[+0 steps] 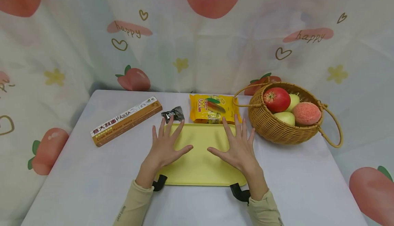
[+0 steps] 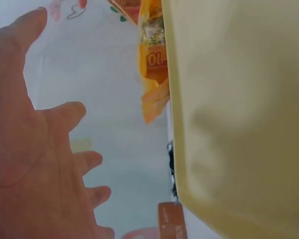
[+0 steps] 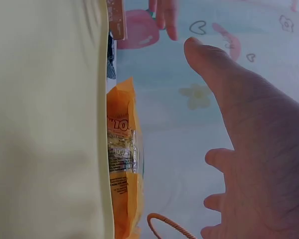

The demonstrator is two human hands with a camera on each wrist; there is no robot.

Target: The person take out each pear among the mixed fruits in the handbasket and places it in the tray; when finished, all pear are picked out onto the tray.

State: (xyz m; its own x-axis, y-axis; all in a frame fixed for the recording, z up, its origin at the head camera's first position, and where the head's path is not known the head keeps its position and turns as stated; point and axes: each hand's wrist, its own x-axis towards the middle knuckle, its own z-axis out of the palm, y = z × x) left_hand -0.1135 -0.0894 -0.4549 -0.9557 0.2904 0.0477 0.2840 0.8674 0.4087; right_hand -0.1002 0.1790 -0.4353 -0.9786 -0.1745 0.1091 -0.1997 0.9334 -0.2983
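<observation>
Both hands hover over a pale yellow tray [image 1: 200,171] with fingers spread wide and nothing in them. The left hand [image 1: 166,147] is above the tray's left part, its fingertips overlapping a small black wrapped packet [image 1: 173,114] in the head view. Over the right part is the right hand [image 1: 237,148], its fingertips close to a yellow candy bag [image 1: 212,109] with a mango picture, which lies just behind the tray. In the wrist views the left palm [image 2: 35,164] and right palm [image 3: 269,149] show bare, apart from the tray's surface.
A long pasta box [image 1: 126,121] lies slanted at the back left. At the back right stands a wicker basket [image 1: 286,135] with a red fruit [image 1: 276,99], a pink one [image 1: 306,113] and green ones; its looped handles stick out sideways. A printed curtain [image 1: 215,54] hangs behind the table.
</observation>
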